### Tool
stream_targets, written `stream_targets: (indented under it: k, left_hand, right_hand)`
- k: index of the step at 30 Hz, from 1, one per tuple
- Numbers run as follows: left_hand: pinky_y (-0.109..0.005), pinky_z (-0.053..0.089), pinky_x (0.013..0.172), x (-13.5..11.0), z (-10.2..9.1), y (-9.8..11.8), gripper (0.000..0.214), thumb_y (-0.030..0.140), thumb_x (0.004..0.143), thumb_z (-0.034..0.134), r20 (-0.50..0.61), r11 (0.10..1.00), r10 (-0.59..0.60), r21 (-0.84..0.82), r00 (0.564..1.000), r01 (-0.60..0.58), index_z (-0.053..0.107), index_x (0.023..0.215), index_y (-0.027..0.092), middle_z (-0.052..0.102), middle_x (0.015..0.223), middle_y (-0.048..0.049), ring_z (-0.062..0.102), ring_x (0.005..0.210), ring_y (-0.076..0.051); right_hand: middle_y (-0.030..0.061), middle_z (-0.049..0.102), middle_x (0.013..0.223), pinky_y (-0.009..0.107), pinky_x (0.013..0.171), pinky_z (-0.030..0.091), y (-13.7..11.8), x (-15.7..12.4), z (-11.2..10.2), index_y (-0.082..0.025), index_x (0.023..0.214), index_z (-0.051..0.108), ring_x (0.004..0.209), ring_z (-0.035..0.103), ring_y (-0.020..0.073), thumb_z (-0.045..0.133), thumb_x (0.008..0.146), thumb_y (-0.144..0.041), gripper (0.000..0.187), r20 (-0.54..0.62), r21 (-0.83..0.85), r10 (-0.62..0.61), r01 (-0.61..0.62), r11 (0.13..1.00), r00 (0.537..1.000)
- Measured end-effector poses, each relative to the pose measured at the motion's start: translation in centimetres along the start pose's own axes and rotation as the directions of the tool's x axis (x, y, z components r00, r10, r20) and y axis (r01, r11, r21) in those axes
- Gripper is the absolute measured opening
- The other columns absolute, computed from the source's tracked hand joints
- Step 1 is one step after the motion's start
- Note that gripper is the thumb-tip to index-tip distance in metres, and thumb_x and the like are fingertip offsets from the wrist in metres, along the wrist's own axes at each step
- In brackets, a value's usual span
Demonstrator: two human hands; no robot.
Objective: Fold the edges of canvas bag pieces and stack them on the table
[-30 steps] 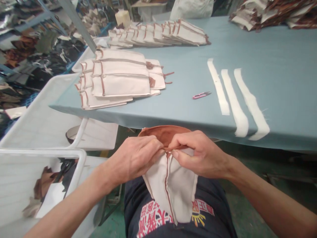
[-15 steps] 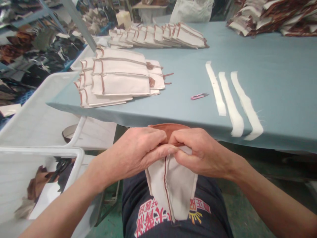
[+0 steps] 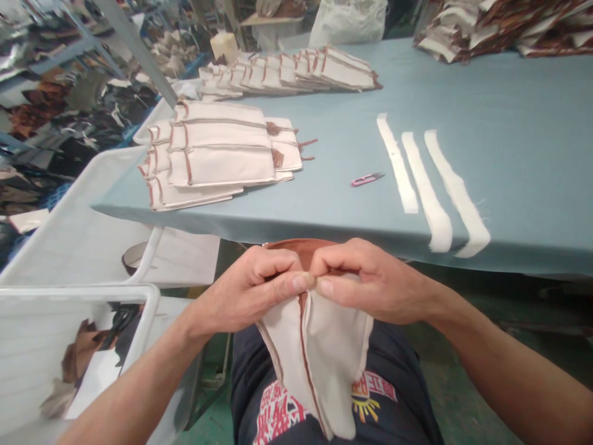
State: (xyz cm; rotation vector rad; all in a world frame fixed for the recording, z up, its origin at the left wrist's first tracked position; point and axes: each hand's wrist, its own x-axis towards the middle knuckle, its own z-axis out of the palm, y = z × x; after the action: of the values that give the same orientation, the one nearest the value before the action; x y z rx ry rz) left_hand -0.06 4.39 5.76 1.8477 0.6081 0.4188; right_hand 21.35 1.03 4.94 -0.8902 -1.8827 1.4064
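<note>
Between my two hands is a cream fabric piece [image 3: 333, 346] with a brown seam down its middle and a brown inner side at the top. It looks like a sewn bag or boot lining turned wrong side out; the exact kind is unclear. My left hand [image 3: 269, 287] pinches its upper edge left of the seam, thumb on top. My right hand [image 3: 365, 278] pinches the edge just right of it, the thumb tips nearly touching. The curled fingers are partly hidden behind the cloth. The lower end hangs over a dark printed apron [image 3: 393, 371].
On the blue-covered table [image 3: 333, 142] lie stacked cream pieces [image 3: 222, 164], a farther row of them [image 3: 296, 74], pink thread snips [image 3: 367, 179] and three white strips [image 3: 433, 198]. Brown-and-cream pieces [image 3: 500, 31] are heaped at back right. White bins [image 3: 78, 296] stand at left.
Both hands keep hold of the cream fabric piece and have shifted slightly left along its top edge. The thumbs have drawn slightly apart and the seam's top shows more. The view has tilted slightly.
</note>
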Motion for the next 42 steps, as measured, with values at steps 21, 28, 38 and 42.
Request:
stream_targets:
  k: [21, 28, 38, 42]
  left_hand:
    - [-0.021, 0.025, 0.048, -1.7, 0.8, -0.8, 0.043, 0.023, 0.097, 0.050, -0.245, 0.999, -0.045, -0.029, 0.968, 0.040, 0.027, 0.060, 0.020, 0.031, 0.055, 0.0073, 0.028, 0.050, -0.007]
    - [-0.022, 0.031, 0.053, -2.6, -1.7, -1.7, 0.052, 0.052, 0.099, 0.056, -0.122, 0.991, -0.087, -0.116, 0.989, 0.073, 0.045, 0.062, 0.018, 0.042, 0.061, 0.0038, 0.038, 0.056, -0.010]
    - [-0.026, 0.046, 0.078, -1.4, -2.5, -1.0, 0.047, 0.056, 0.100, 0.052, -0.138, 0.995, 0.060, 0.093, 0.989, -0.047, 0.070, 0.090, 0.014, 0.069, 0.088, -0.0062, 0.061, 0.083, -0.017]
    - [-0.022, 0.046, 0.074, -0.4, -1.7, 0.3, 0.028, 0.038, 0.097, 0.058, -0.105, 0.996, 0.089, 0.040, 0.991, -0.085, 0.070, 0.089, 0.013, 0.069, 0.083, -0.0031, 0.060, 0.077, -0.014]
  right_hand:
    - [0.0008, 0.062, 0.076, 0.027, 0.066, 0.040, 3.8, -0.9, -3.1, -0.017, 0.078, 0.060, 0.071, 0.054, 0.0154, 0.046, 0.093, -0.039, 0.030, -0.140, -0.077, 0.144, -0.155, 0.985, 0.980]
    - [0.0002, 0.057, 0.076, 0.028, 0.068, 0.041, 2.1, -1.5, -2.9, -0.019, 0.074, 0.055, 0.073, 0.052, 0.0154, 0.059, 0.089, -0.027, 0.018, -0.164, 0.015, 0.123, -0.122, 0.992, 0.979]
    - [-0.0019, 0.049, 0.072, 0.026, 0.062, 0.036, -2.3, -0.1, -2.3, -0.020, 0.073, 0.051, 0.068, 0.045, 0.0138, 0.055, 0.093, -0.027, 0.021, -0.139, 0.006, 0.015, -0.014, 1.000, 0.990]
    - [-0.0032, 0.052, 0.070, 0.024, 0.060, 0.035, -2.4, 0.7, -1.9, -0.019, 0.072, 0.052, 0.064, 0.044, 0.0116, 0.054, 0.086, -0.019, 0.014, -0.090, -0.121, 0.044, -0.055, 0.991, 0.995]
